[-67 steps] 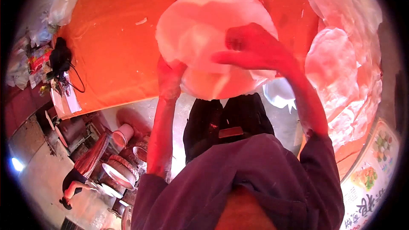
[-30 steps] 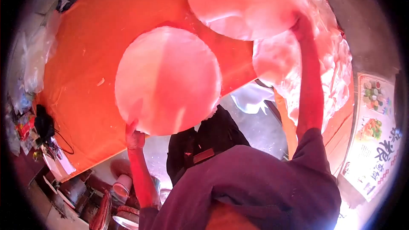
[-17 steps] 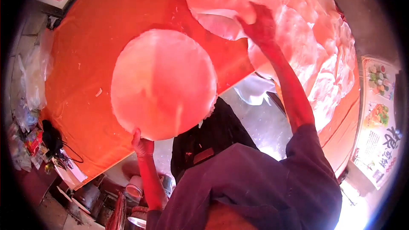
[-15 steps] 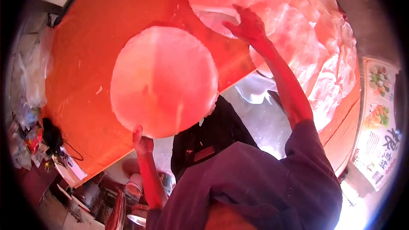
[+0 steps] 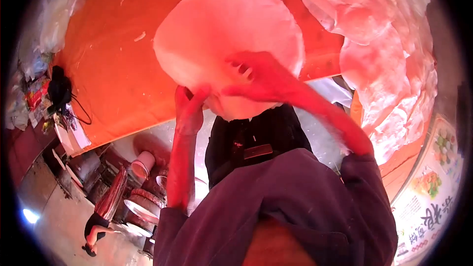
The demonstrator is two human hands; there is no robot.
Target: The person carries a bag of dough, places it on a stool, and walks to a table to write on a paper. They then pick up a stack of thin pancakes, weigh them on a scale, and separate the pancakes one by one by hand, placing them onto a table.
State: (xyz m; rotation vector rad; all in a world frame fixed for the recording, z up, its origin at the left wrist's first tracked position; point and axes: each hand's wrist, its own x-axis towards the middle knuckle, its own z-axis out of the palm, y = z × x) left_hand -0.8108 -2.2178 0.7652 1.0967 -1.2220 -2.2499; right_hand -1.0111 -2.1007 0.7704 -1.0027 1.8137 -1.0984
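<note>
A large, thin round pancake lies on the orange tabletop, its lower edge drooping past the table's front edge toward my dark apron. My left hand is at the pancake's lower left rim, thumb and fingers closed about the edge. Over the lower middle of the sheet is my right hand, slightly blurred, with thumb and curled fingers apart and nothing visibly held. To the right, a broad pile of similar thin pancakes overlaps in folds and hangs over the table's front.
Plastic bags, wrappers and a black object with a cord crowd the left edge. Below the table are a pinkish bucket and round pans. Another person is far off at lower left. A printed food sign stands at right.
My right hand has left the pile and come over the single pancake. That pancake has shifted up and right in view, its lower edge now bent. The view has turned.
</note>
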